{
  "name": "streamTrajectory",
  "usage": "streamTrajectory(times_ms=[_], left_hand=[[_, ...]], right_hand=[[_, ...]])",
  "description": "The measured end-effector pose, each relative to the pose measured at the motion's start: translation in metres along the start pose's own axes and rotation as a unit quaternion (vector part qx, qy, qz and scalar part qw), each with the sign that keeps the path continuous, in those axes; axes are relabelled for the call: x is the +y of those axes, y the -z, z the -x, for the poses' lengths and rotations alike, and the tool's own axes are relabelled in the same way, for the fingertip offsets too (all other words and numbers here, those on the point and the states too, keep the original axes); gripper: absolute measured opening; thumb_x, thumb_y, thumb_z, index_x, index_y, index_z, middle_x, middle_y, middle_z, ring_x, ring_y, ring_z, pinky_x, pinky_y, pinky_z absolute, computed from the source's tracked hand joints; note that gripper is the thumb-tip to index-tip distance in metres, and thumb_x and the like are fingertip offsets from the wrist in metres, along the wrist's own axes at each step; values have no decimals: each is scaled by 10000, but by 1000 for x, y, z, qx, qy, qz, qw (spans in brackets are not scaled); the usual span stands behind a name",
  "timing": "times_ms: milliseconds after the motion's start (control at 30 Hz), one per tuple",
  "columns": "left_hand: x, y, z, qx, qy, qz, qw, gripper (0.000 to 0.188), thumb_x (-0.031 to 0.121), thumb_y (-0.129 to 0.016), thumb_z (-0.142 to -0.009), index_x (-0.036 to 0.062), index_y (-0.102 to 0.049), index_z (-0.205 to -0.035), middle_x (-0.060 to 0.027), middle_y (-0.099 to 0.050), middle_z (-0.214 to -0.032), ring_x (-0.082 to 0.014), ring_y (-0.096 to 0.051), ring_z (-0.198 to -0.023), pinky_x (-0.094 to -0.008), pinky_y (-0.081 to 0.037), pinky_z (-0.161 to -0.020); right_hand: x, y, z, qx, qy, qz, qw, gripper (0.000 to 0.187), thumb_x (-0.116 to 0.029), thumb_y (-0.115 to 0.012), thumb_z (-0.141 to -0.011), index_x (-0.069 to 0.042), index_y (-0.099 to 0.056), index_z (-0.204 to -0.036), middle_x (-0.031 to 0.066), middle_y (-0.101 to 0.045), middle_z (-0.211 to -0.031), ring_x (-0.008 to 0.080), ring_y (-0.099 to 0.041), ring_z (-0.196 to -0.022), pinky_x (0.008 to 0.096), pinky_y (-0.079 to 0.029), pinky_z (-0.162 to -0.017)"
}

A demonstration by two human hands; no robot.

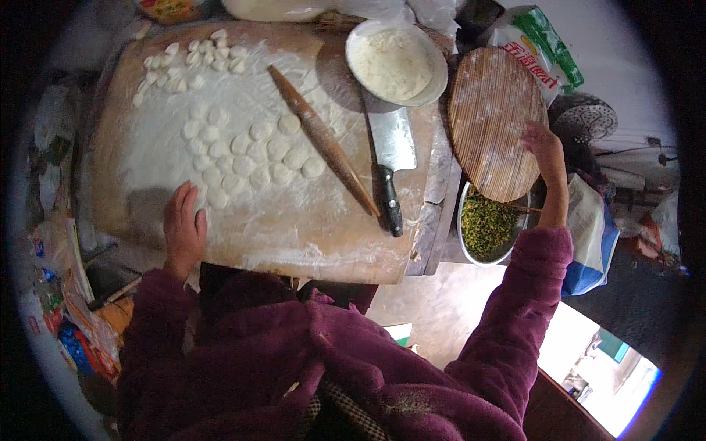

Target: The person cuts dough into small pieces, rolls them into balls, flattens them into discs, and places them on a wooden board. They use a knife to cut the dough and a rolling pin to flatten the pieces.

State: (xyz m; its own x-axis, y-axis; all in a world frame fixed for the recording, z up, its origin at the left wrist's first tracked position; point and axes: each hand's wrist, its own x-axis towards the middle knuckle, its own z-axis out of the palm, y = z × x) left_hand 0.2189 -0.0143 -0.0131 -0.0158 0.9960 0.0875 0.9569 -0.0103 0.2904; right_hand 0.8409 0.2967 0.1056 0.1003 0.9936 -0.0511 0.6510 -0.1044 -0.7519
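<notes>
My left hand [185, 229] rests at the near left of a floured wooden board [346, 253], fingers stretched out and nothing in them. Just beyond it lie several flattened dough rounds [250, 158], with a cluster of small dough lumps [195, 62] at the far left. My right hand [546, 147] is at the right edge of a round slatted wooden tray [493, 110], fingers bent over the rim; its underside is hidden. This tray partly covers a white bowl [462, 228] of chopped green and yellow filling [487, 224]. A stick-like handle [526, 209] juts from the bowl.
On the board lie a tapered rolling pin [323, 140] and a cleaver [393, 147] with a black handle. A bowl of flour [393, 62] stands at the back. A printed bag [544, 51] and a metal skimmer [588, 117] sit beyond the tray. Bags crowd the left side.
</notes>
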Motion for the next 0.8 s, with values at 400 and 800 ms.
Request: streamTrajectory(times_ms=[400,800], left_hand=[[8,8,-6,50,-49,-23,997,527,110,-633,-847,42,-464,-1341,-138,-481,-1351,-323,-466,-1240,-448,-360,-1040],[9,5,-11,109,-89,-36,989,466,159,-631,-845,102,-542,-1299,-66,-507,-1343,-285,-487,-1214,-423,-394,-1002]], right_hand=[[18,-11,32,123,10,-3,992,241,-151,-710,-829,6,-718,-1011,83,-715,-816,182,-680,-748,303,-532,-729],[-114,-225,191,-132,241,131,953,484,-107,-665,-828,-110,-562,-1300,126,-561,-1261,319,-575,-1124,370,-455,-967]])
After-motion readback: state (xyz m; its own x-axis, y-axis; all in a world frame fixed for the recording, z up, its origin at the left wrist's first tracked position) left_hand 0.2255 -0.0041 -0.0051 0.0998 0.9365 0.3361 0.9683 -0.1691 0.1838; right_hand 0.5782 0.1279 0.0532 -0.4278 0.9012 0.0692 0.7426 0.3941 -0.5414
